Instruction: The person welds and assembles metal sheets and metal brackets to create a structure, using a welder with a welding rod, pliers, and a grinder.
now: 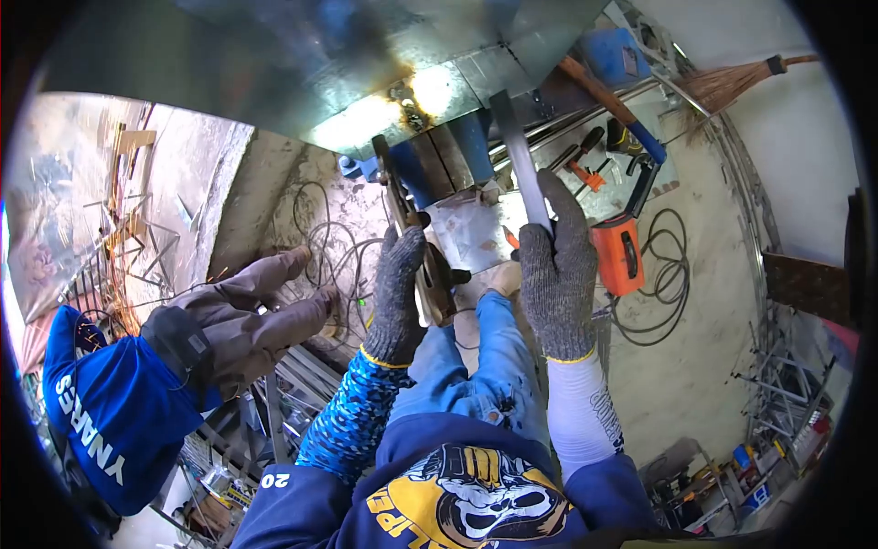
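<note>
My left hand (395, 297), in a grey knit glove, is wrapped around a long, worn metal clamp-like tool (430, 274) that points up and away from me. My right hand (558, 284), gloved the same way, grips the near end of a flat metal bar (519, 156) between thumb and fingers. The bar's far end reaches the edge of a large metal sheet surface (274, 55) in this view. Just beyond both hands stand blue and dark steel blocks (448, 156) under that edge.
An orange case-like machine (619, 254) and coiled black cable (672, 284) lie on the floor at right. A broom (736, 84) leans beyond them. At left, a person in a blue shirt (123, 412) bends near flying sparks (114, 293). Metal stock (306, 380) lies behind that person.
</note>
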`<state>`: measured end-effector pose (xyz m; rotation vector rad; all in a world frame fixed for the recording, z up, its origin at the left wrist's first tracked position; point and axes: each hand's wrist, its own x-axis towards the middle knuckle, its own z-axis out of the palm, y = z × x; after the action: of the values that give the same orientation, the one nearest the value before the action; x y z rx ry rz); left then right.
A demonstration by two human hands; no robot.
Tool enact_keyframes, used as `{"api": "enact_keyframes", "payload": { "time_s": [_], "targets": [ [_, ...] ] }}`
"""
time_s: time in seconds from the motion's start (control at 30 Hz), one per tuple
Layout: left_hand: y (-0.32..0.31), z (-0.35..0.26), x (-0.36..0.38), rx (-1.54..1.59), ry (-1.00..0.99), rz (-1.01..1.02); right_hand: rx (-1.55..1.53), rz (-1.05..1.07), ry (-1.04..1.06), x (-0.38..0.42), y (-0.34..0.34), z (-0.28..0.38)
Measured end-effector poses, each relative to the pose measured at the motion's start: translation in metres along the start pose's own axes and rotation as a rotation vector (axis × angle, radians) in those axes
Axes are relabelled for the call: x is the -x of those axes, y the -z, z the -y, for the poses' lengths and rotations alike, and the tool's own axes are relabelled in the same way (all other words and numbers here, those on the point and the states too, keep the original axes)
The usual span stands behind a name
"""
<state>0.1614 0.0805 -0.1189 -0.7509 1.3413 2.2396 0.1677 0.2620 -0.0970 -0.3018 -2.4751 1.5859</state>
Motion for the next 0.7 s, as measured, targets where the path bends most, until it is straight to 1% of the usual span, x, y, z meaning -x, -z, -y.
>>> {"api": "enact_keyframes", "payload": {
  "time_s": [0.07,0.1,0.13,0.2,0.27,0.33,0.37,0.4,0.47,0.53,0.57,0.6,0.67,0.7],
  "targets": [
    [-0.004,-0.002,0.003,0.023,0.018,-0.013,-0.069,0.075,-0.09,0.007,-0.002,-0.014],
    [-0.006,-0.004,0.004,0.014,0.017,-0.016,-0.071,0.066,-0.087,0.01,-0.005,-0.017],
    [-0.01,-0.005,0.005,0.006,0.006,-0.027,-0.079,0.065,-0.09,0.011,-0.007,-0.016],
    [-0.01,-0.007,0.006,-0.006,-0.007,-0.038,-0.148,0.112,-0.163,0.012,-0.01,-0.008],
    [-0.009,-0.008,0.008,-0.022,-0.004,0.004,-0.115,0.131,-0.151,0.009,-0.012,-0.007],
    [-0.008,-0.009,0.008,-0.026,0.003,0.012,-0.076,0.196,-0.064,0.002,-0.009,-0.002],
    [-0.007,-0.009,0.008,-0.027,0.009,0.018,-0.183,0.126,-0.108,0.001,-0.01,0.005],
    [-0.006,-0.008,0.008,-0.024,0.004,0.015,-0.113,0.068,-0.046,-0.004,-0.009,0.011],
    [-0.002,-0.002,0.006,0.015,0.026,-0.047,-0.019,-0.131,0.18,-0.003,-0.02,0.002],
    [0.001,0.0,0.005,0.062,0.036,-0.029,-0.018,-0.159,0.24,-0.002,-0.031,0.008],
    [0.0,-0.001,0.005,0.052,0.05,-0.047,0.342,0.159,0.152,0.0,-0.024,0.009],
    [-0.001,-0.002,0.005,0.043,0.064,-0.062,0.475,0.205,0.223,0.0,-0.027,0.012],
    [-0.003,-0.005,0.006,0.072,0.062,-0.05,0.381,0.25,0.146,0.001,-0.024,0.022],
    [-0.004,-0.008,0.01,0.047,0.054,-0.019,0.389,0.263,0.149,0.003,-0.028,0.021]
  ]
}}
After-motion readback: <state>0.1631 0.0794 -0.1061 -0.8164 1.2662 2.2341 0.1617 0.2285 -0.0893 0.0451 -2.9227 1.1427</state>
